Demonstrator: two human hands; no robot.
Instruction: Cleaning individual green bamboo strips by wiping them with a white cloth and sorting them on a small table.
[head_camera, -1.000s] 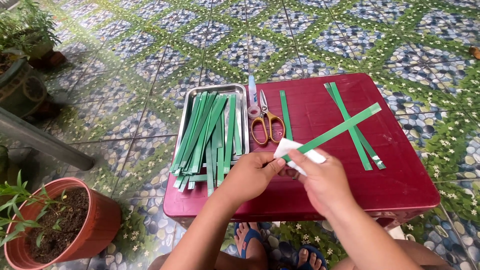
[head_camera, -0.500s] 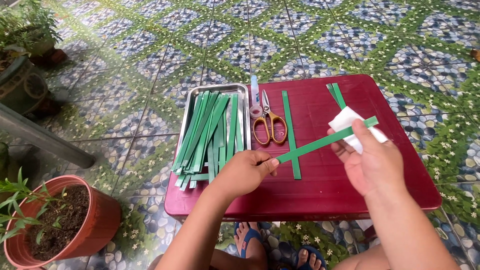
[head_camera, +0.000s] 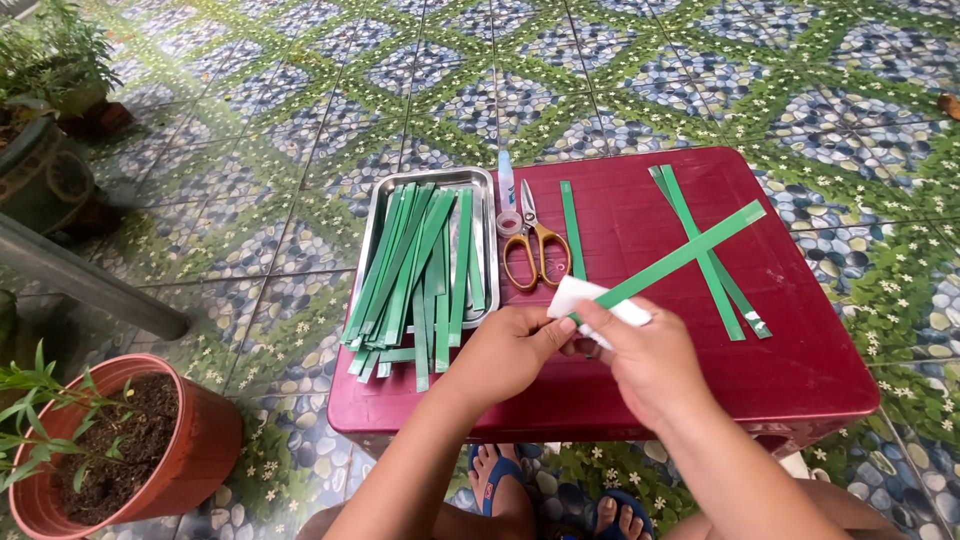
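Near the front edge of the dark red tabletop (head_camera: 800, 370), both hands meet over a long green strip (head_camera: 690, 252). The left hand (head_camera: 505, 350) pinches the strip's near end between thumb and fingers. The right hand (head_camera: 650, 360) grasps a folded white cloth (head_camera: 585, 297) wrapped around the same end of the strip, just beside the left fingertips. From there the strip runs up at a slant toward the far right corner, crossing over two more green strips (head_camera: 705, 250) that lie flat on the right half. A single green strip (head_camera: 571, 228) lies straight along the middle of the tabletop. Just left of it rest orange-handled scissors (head_camera: 535, 245), blades pointing to the far edge, with a small roll of clear tape (head_camera: 509, 222) and a slim glue bottle (head_camera: 506, 180) beside them. On the left side a metal tray (head_camera: 480, 185) holds a heap of green strips (head_camera: 420, 270) whose ends hang over its near rim. A terracotta plant pot (head_camera: 190, 450) stands on the patterned floor off the left front corner.
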